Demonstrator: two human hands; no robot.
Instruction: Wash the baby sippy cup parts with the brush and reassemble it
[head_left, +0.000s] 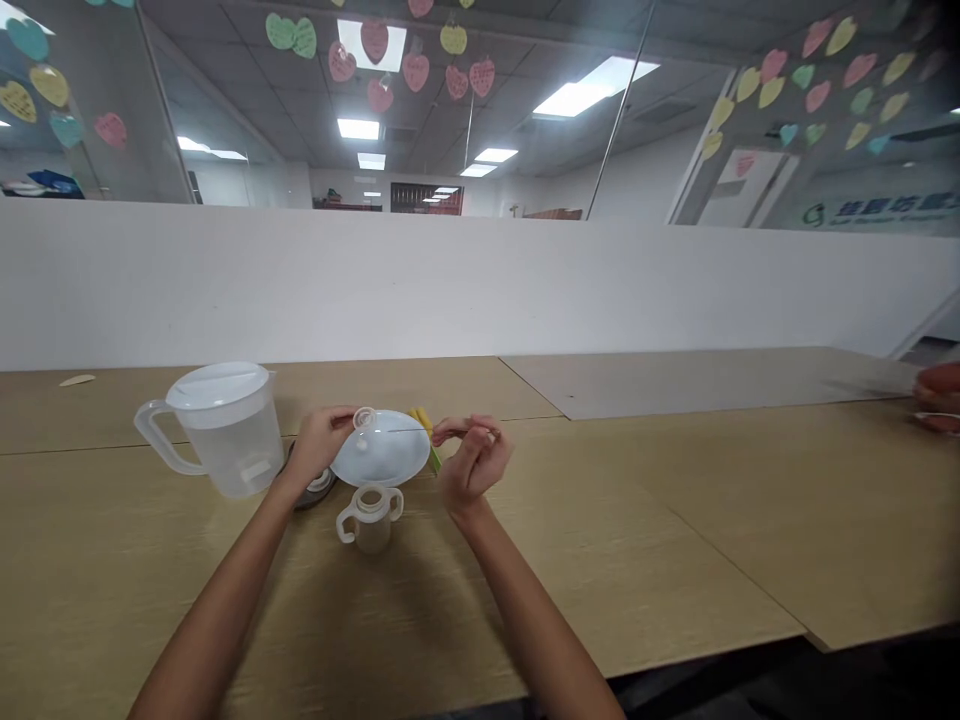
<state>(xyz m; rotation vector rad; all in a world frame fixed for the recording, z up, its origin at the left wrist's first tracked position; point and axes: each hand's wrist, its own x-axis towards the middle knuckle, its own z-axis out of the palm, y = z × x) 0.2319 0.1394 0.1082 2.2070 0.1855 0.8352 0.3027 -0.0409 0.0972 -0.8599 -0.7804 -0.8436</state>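
We see a small clear cap (365, 414) pinched between fingertips of the left hand (321, 442), at the white bowl's (396, 460) left edge; it looks light, stiff, best held by its rim. The right hand's (480, 466) curled fingers pinch a thin rod (409, 430).

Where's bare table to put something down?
Widest: the table right of the right hand, up to the grey panel behind. Smaller: in front of the pitcher, left of the left forearm. Crowded: around the white dish, with the pitcher, cup and both hands close.
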